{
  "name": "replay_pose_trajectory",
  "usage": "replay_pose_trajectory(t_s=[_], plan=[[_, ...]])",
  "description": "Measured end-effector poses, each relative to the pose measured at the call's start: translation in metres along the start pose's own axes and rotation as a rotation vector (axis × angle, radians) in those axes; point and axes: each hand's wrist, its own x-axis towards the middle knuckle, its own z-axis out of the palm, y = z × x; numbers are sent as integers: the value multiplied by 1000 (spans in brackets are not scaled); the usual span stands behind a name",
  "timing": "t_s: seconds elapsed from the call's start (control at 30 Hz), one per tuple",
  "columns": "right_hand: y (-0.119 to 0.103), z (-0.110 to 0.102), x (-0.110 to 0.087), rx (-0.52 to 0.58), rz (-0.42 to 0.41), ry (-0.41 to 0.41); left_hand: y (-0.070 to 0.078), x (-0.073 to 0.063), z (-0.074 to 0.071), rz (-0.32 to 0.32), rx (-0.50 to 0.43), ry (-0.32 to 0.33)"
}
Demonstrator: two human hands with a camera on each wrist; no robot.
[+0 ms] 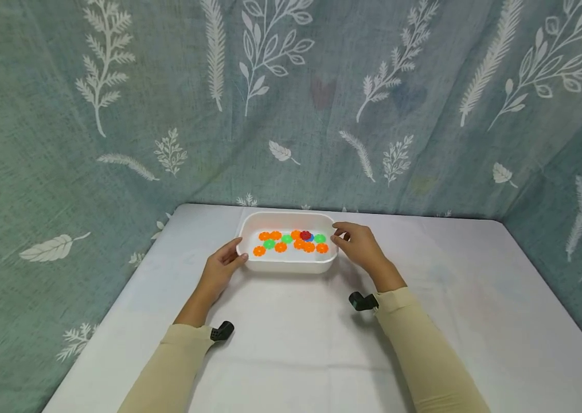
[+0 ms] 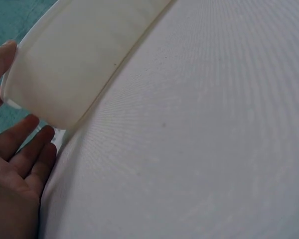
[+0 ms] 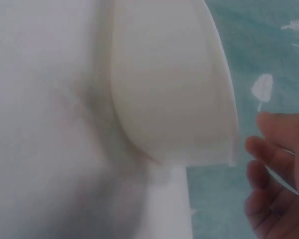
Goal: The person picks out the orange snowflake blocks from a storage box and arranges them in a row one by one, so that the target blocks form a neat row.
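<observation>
A white rectangular plastic tray (image 1: 285,267) with rounded corners sits near the far edge of the table. Inside lie small flower-shaped pieces: several orange ones (image 1: 280,247), a few green ones (image 1: 269,244), a red one (image 1: 305,235) and a partly covered blue one (image 1: 311,237). My left hand (image 1: 218,271) pinches the tray's left rim between thumb and forefinger; its other fingers hang loosely below the rim in the left wrist view. Beside the right end is my right hand (image 1: 358,244), fingers bent. A small gap separates its fingertips (image 3: 254,144) from the tray in the right wrist view.
A white cloth covers the table (image 1: 280,332). Behind it and along both sides hangs a green-blue curtain (image 1: 291,126) with white leaf prints. Small black devices (image 1: 363,301) are strapped at both wrists over beige sleeves (image 1: 420,344).
</observation>
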Motion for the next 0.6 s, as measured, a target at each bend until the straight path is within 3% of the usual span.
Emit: replay_pose_trajectory(t_s=[0.13, 0.3, 0.6], plan=[[-8, 6, 10, -7, -5, -58, -2, -1, 0, -10, -17, -7], [-14, 14, 24, -102, -24, -144, -1, -2, 0, 0, 13, -9], [-14, 28, 33, -274, -4, -99, -1, -5, 0, -36, 21, -4]])
